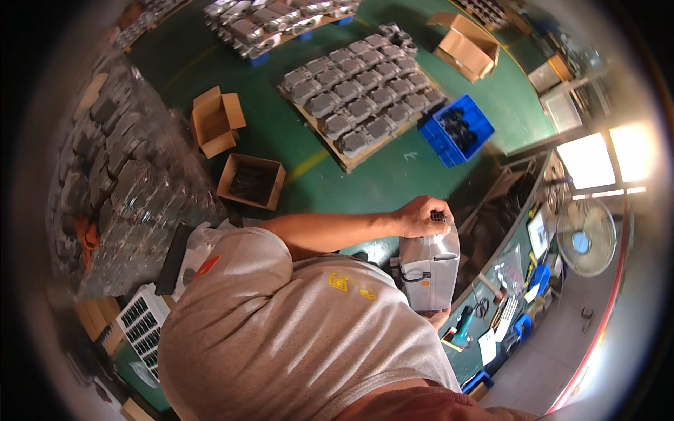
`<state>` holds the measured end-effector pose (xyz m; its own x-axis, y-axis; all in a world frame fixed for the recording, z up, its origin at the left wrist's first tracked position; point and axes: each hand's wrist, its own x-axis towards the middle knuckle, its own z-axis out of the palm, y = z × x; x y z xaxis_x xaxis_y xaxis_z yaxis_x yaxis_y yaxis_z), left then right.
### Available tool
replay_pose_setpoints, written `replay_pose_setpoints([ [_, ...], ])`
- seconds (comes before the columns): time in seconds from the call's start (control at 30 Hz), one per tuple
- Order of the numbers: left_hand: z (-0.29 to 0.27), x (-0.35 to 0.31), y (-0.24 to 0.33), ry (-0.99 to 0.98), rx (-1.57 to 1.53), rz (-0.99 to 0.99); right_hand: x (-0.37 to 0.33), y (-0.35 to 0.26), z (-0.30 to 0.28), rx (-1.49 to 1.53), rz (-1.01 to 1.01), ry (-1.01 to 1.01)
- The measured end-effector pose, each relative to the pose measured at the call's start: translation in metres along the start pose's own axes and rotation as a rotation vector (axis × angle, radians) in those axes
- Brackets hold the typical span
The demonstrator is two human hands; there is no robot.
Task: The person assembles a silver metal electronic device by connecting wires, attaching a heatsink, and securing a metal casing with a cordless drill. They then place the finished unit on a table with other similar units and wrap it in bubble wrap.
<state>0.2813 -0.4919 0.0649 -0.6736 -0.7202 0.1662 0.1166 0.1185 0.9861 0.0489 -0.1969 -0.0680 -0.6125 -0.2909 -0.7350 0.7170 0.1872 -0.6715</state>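
Observation:
A boxy silver-grey metal housing (432,263) is held upright before me, just right of my body and beside the workbench. A short black cable loops out of its side, near a small orange mark. My left hand (421,216) reaches across and is closed on the far end, where a black ribbed part shows by the fingers. At the near end my right hand (440,319) grips the lower edge; the housing and my shirt hide most of it.
The workbench (460,359) at right bears a green power tool (462,324), a hammer and cables. A fan (586,237) stands beyond. Ahead are a pallet of grey housings (365,91), a blue crate (460,130) and cardboard boxes (251,181). Wrapped housings (126,182) are stacked at left.

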Motion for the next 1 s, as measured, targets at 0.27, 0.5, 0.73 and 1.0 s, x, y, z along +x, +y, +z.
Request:
replay_pose_setpoints([
  [0.27, -0.111, 0.043, -0.017, 0.157, -0.141, -0.039, 0.061, -0.029, 0.138, -0.092, 0.058, -0.185],
  [0.5, -0.248, 0.118, -0.032, 0.245, 0.004, 0.008, 0.142, -0.030, 0.326, -0.060, 0.076, -0.489],
  [0.73, -0.408, 0.133, -0.038, 0.526, -0.089, -0.001, 0.189, -0.012, 0.541, -0.188, 0.100, -0.638],
  [1.0, -0.600, 0.108, -0.066, 0.868, -0.103, -0.072, 0.159, 0.058, 0.784, -0.437, 0.085, -0.546],
])
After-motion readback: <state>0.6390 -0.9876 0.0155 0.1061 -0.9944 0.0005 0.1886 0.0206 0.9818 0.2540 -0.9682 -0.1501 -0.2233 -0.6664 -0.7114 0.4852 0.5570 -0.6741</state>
